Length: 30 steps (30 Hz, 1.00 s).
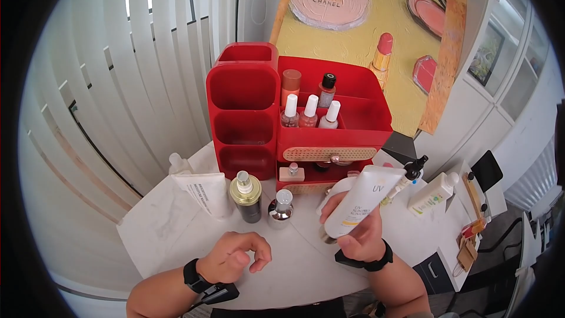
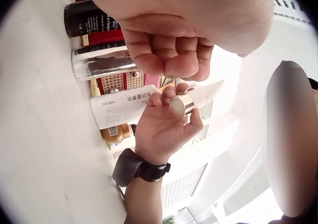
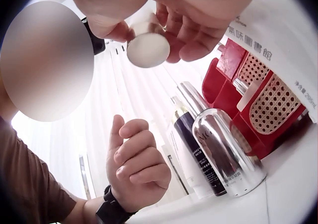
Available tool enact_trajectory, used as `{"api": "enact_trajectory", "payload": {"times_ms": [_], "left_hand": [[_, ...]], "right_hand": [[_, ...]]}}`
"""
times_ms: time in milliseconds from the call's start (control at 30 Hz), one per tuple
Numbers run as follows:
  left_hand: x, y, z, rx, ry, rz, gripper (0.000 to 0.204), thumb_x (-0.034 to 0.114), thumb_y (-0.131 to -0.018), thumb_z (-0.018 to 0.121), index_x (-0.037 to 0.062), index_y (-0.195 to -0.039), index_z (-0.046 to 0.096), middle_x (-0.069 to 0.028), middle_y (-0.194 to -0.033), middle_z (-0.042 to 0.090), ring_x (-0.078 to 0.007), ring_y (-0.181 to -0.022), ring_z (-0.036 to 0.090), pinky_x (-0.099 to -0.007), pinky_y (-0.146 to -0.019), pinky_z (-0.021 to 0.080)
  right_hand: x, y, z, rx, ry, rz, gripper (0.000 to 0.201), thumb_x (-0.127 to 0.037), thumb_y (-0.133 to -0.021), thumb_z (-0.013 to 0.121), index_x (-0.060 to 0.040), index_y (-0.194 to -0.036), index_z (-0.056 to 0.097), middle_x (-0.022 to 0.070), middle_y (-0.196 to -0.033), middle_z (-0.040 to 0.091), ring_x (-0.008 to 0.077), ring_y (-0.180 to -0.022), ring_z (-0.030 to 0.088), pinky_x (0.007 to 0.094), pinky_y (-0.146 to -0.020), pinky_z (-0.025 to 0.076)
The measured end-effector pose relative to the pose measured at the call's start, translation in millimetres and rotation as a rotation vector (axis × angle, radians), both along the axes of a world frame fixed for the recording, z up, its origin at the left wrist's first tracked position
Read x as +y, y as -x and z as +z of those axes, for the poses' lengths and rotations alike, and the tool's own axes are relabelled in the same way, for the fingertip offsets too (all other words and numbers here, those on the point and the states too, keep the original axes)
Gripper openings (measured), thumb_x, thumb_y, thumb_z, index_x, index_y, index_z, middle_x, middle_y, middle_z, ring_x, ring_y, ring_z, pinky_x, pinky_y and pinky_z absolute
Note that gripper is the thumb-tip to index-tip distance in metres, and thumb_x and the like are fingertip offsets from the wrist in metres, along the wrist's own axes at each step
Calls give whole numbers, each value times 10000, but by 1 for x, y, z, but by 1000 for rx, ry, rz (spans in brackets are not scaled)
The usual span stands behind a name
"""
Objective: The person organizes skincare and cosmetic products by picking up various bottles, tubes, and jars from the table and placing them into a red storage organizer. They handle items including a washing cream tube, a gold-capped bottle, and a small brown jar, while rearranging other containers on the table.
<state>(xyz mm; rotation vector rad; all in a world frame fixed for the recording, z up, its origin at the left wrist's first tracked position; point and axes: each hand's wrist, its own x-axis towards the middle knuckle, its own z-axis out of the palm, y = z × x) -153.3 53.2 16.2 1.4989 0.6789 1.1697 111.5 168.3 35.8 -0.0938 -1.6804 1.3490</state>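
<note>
My right hand (image 1: 364, 237) grips a white sunscreen tube (image 1: 366, 197) marked "UV", its cap end pointing down toward me. In the left wrist view the gold cap (image 2: 182, 105) shows between the fingers of that hand. Over the front of the table my left hand (image 1: 234, 257) hangs with loosely curled fingers and nothing in them. Beyond it stand a silver pump bottle (image 1: 281, 208), a dark bottle with a gold collar (image 1: 245, 195) and a white squeeze tube (image 1: 206, 193). A white bottle behind the sunscreen is mostly hidden.
A red organizer (image 1: 242, 91) stands at the back, with several nail polish bottles (image 1: 308, 112) in its top. Its lower drawer is pulled out and holds a small bottle (image 1: 292, 172). On the right are a black-pump bottle (image 1: 415, 168) and a white bottle (image 1: 434, 193) near the table edge.
</note>
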Motion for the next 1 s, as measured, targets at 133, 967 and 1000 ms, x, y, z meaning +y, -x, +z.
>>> {"api": "enact_trajectory", "payload": {"times_ms": [133,967,1000], "left_hand": [[2,1,0,-12,9,-22,611,579,-1048,444,-9,-1021,608,-59,-785,599,-123,-641,554,-273,-598,454],[0,-3,10,104,21,29,439,374,-1091,460,-15,-979,629,-69,-729,605,-142,-601,563,-293,-572,453],[0,-3,11,104,19,30,439,374,-1091,460,-15,-979,629,-69,-729,605,-142,-601,563,-293,-572,453]], "right_hand": [[5,3,-1,-9,-118,0,659,-57,-815,722,-10,-1395,414,190,-1190,636,250,-1072,633,411,-939,505],[-5,8,14,-487,-452,-276,427,-89,-784,802,-85,-1145,575,73,-1140,658,202,-933,627,338,-824,499],[-10,8,16,-567,-285,-267,416,-83,-790,802,-81,-1140,577,71,-1142,660,175,-901,627,312,-774,507]]}}
